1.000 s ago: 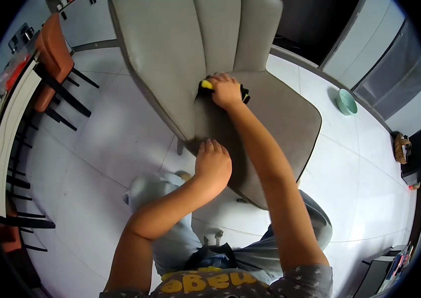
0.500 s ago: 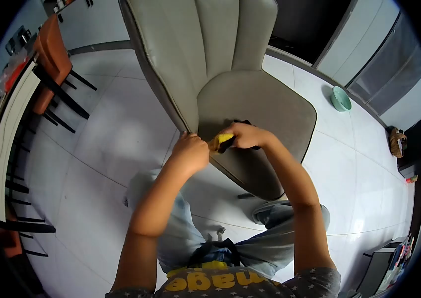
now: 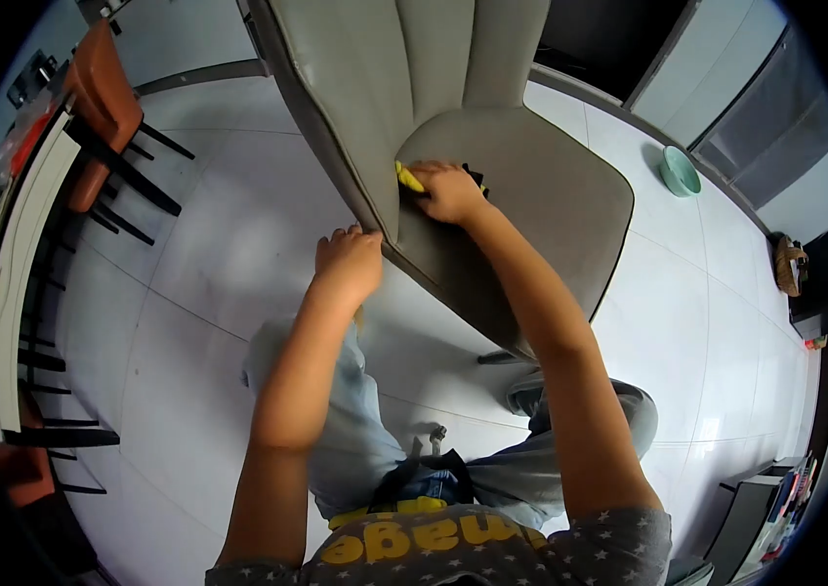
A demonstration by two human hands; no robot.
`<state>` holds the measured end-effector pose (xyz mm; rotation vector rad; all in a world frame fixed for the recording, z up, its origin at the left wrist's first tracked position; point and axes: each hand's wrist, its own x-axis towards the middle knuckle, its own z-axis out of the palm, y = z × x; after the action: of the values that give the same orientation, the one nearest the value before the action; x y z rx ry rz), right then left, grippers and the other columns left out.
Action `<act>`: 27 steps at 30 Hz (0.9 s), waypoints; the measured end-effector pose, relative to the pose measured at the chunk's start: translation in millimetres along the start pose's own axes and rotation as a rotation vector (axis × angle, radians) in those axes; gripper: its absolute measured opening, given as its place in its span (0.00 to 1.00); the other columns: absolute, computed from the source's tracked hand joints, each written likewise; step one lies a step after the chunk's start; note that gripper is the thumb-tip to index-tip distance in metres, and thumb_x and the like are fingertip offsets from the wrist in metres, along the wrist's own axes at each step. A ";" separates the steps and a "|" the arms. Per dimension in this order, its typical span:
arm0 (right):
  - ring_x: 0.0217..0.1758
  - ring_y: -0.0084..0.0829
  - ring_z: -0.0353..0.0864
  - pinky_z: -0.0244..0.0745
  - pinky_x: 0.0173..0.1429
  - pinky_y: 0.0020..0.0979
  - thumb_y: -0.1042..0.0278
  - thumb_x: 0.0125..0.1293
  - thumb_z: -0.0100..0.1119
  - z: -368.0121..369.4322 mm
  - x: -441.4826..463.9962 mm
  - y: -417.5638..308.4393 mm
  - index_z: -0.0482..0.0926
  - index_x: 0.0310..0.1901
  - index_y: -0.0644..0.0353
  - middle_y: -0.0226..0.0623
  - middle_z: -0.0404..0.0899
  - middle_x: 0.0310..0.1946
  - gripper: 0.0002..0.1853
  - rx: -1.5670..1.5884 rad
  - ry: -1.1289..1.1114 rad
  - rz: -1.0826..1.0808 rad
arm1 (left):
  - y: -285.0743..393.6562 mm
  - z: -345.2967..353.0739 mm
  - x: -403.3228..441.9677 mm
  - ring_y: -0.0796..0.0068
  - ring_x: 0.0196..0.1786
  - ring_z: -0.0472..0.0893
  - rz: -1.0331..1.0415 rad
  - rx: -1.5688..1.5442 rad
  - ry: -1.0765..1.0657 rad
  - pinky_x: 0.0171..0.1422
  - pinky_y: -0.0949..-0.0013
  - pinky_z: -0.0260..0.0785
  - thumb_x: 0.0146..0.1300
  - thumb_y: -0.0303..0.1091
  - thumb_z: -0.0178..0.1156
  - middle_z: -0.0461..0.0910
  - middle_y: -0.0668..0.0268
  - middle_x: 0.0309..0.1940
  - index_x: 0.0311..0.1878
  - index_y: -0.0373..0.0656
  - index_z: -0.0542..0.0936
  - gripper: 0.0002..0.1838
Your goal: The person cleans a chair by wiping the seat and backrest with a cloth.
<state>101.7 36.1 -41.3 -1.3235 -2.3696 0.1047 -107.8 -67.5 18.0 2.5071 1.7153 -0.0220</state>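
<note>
A grey-beige padded chair (image 3: 531, 186) with a channelled backrest stands in front of me. My right hand (image 3: 451, 193) is closed over a yellow and black cloth (image 3: 409, 179), pressed on the seat close to the foot of the backrest. Dark parts of that cloth stick out beyond my knuckles; the rest is hidden under the palm. My left hand (image 3: 349, 259) has its fingers curled at the lower outer edge of the backrest, where it meets the seat. A small tan bit shows below my left wrist, too little to name.
On the left are an orange chair (image 3: 104, 93) and a long table (image 3: 28, 244) with items on it. A green basin (image 3: 679, 172) rests on the tiled floor at right, with a wicker basket (image 3: 787, 266) farther along. My legs are below the chair's front.
My right hand has moved with the cloth from the seat's near edge up and left to the backrest. My left hand has shifted slightly left and up in view, apart from the right.
</note>
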 end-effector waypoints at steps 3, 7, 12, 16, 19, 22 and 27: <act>0.63 0.40 0.70 0.64 0.65 0.42 0.68 0.47 0.61 -19.6 -45.7 -31.2 0.76 0.57 0.53 0.36 0.74 0.60 0.29 0.001 -0.036 -0.048 | -0.5 -5.4 0.4 0.53 0.52 0.77 -0.022 -0.065 -0.045 0.55 0.53 0.69 0.62 0.27 0.46 0.78 0.55 0.49 0.46 0.42 0.76 0.12; 0.62 0.39 0.72 0.65 0.65 0.40 0.72 0.44 0.59 -50.9 -117.7 -74.1 0.80 0.51 0.53 0.32 0.77 0.57 0.26 0.098 -0.059 -0.133 | 5.9 -4.2 -2.0 0.52 0.52 0.78 -0.007 -0.052 -0.062 0.55 0.53 0.70 0.60 0.25 0.46 0.79 0.54 0.48 0.49 0.41 0.74 0.15; 0.60 0.38 0.73 0.68 0.63 0.39 0.73 0.36 0.60 -83.8 -200.7 -104.6 0.80 0.49 0.53 0.29 0.79 0.55 0.30 0.051 -0.061 -0.062 | 20.4 -9.8 -10.6 0.50 0.50 0.79 -0.002 -0.082 -0.190 0.53 0.51 0.71 0.60 0.26 0.46 0.79 0.49 0.45 0.52 0.38 0.71 0.16; 0.58 0.36 0.75 0.70 0.61 0.36 0.74 0.37 0.61 -99.1 -252.5 -116.5 0.81 0.49 0.53 0.27 0.80 0.53 0.29 -0.035 -0.034 0.100 | 31.2 -8.4 -15.6 0.50 0.50 0.78 0.117 -0.097 -0.171 0.54 0.51 0.70 0.60 0.26 0.47 0.79 0.49 0.45 0.53 0.38 0.71 0.17; 0.57 0.41 0.75 0.71 0.61 0.39 0.77 0.35 0.60 -99.5 -276.5 -129.0 0.80 0.49 0.56 0.32 0.80 0.53 0.30 -0.092 0.061 0.284 | 39.8 -11.3 -13.8 0.55 0.56 0.77 0.234 -0.082 -0.115 0.56 0.53 0.71 0.58 0.24 0.52 0.78 0.51 0.51 0.49 0.38 0.72 0.14; 0.58 0.45 0.75 0.71 0.62 0.41 0.81 0.35 0.59 -101.7 -273.8 -139.7 0.79 0.49 0.57 0.35 0.79 0.54 0.31 -0.149 0.257 0.514 | 53.4 7.0 -11.4 0.56 0.62 0.73 0.445 -0.227 0.083 0.62 0.55 0.67 0.58 0.23 0.53 0.74 0.51 0.56 0.51 0.37 0.72 0.16; 0.70 0.42 0.64 0.55 0.72 0.47 0.74 0.56 0.52 -82.2 -246.8 -131.4 0.77 0.56 0.49 0.30 0.72 0.62 0.23 -0.311 0.065 0.425 | 89.5 34.6 -4.4 0.57 0.68 0.65 0.695 -0.230 0.189 0.71 0.59 0.59 0.61 0.24 0.52 0.68 0.54 0.63 0.57 0.36 0.72 0.19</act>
<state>142.5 -250.9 -11.8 -1.9317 -2.0745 -0.1886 -24.6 -107.0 -9.2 2.8291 0.7430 0.4462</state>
